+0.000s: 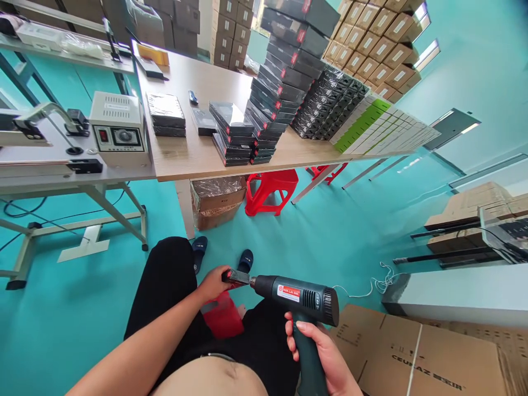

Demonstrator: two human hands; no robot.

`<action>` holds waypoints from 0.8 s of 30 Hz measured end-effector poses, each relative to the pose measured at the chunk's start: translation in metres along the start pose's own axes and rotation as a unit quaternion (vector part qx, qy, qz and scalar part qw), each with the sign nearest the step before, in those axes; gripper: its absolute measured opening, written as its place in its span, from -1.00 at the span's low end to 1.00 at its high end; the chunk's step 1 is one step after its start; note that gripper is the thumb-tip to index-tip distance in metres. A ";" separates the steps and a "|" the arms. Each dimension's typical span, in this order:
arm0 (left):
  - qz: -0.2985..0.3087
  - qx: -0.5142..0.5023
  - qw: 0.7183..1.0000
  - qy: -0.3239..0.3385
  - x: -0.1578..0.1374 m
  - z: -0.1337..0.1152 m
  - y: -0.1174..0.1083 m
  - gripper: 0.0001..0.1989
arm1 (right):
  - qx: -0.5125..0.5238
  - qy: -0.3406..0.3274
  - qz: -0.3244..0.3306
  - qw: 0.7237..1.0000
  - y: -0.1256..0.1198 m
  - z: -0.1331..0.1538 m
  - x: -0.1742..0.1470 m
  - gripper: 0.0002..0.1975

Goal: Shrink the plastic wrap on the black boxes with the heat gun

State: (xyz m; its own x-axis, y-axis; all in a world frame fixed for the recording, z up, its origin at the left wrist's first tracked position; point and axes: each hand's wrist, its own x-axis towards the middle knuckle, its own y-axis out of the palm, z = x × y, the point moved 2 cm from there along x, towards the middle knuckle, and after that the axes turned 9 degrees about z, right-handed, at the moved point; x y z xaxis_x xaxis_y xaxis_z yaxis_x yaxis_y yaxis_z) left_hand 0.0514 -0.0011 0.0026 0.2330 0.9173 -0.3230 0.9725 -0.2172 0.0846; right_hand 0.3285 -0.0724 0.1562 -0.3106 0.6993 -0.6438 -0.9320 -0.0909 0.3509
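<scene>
My right hand (309, 341) is wrapped round the handle of a dark green heat gun (305, 300), which lies level across my lap and points left. Just off its metal nozzle, my left hand (213, 283) grips a small flat black box (236, 276) with a red mark at one end. The box is seen nearly edge-on, and whether the nozzle touches it I cannot tell. Beneath the box are my knees and the red stool (225, 316) I sit on.
Black boxes stand in a tall stack (284, 71) and lower piles (233, 132) on the wooden table (173, 165). A control unit (117, 129) stands at left. Under the table are an open carton (218, 201) and a red stool (272, 190). A large carton (412, 352) sits at right.
</scene>
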 end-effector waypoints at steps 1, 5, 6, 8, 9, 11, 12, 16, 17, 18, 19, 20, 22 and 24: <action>0.001 0.016 1.000 0.004 0.000 -0.001 0.000 -0.75 | -0.003 -0.003 -0.001 1.000 0.001 0.001 0.000 -0.68; 0.012 0.102 0.994 0.026 0.000 0.002 0.000 -0.82 | -0.024 -0.011 -0.003 1.000 0.007 0.004 0.002 -0.68; 0.015 0.120 0.992 0.033 0.000 0.004 0.000 -0.84 | -0.028 -0.011 0.000 1.000 0.009 0.004 0.003 -0.68; 0.016 0.162 0.986 0.046 0.001 0.009 0.001 -0.87 | -0.035 -0.011 0.013 0.999 0.015 0.003 0.007 -0.69; 0.015 0.188 0.981 0.050 0.002 0.011 0.001 -0.87 | -0.040 -0.011 0.023 0.999 0.018 0.002 0.009 -0.69; 0.011 0.242 0.969 0.050 0.003 0.015 0.000 -0.88 | -0.053 -0.011 0.043 0.998 0.025 -0.001 0.016 -0.69; 0.010 0.265 0.963 0.047 0.003 0.017 0.000 -0.88 | -0.059 -0.010 0.053 0.997 0.028 -0.003 0.019 -0.69; 0.008 0.256 0.966 0.031 0.003 0.019 -0.002 -0.85 | -0.069 -0.012 0.070 0.995 0.034 -0.006 0.028 -0.69; 0.007 0.231 0.973 0.026 0.003 0.020 -0.003 -0.84 | -0.066 -0.016 0.067 0.995 0.033 -0.005 0.029 -0.68; 0.006 0.201 0.979 0.021 0.003 0.020 -0.004 -0.83 | -0.062 -0.019 0.059 0.996 0.030 -0.003 0.028 -0.68; 0.005 0.170 0.985 0.017 0.003 0.020 -0.004 -0.82 | -0.057 -0.023 0.049 0.997 0.026 0.000 0.028 -0.67; 0.004 0.142 0.990 0.015 0.004 0.020 -0.005 -0.80 | -0.053 -0.026 0.037 0.998 0.022 0.002 0.026 -0.67; 0.004 0.096 0.995 0.016 0.005 0.019 -0.005 -0.77 | -0.048 -0.028 0.016 0.998 0.012 0.008 0.023 -0.67; 0.004 0.065 0.998 0.020 0.006 0.019 -0.005 -0.74 | -0.047 -0.026 0.004 0.999 0.004 0.011 0.021 -0.67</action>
State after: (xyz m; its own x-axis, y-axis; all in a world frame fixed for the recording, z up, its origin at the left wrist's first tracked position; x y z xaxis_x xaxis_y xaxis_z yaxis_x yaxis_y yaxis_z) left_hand 0.0480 -0.0006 -0.0181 0.2427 0.9272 -0.2853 0.9639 -0.2637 -0.0371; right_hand 0.3201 -0.0509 0.1517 -0.3108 0.7339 -0.6041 -0.9435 -0.1612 0.2896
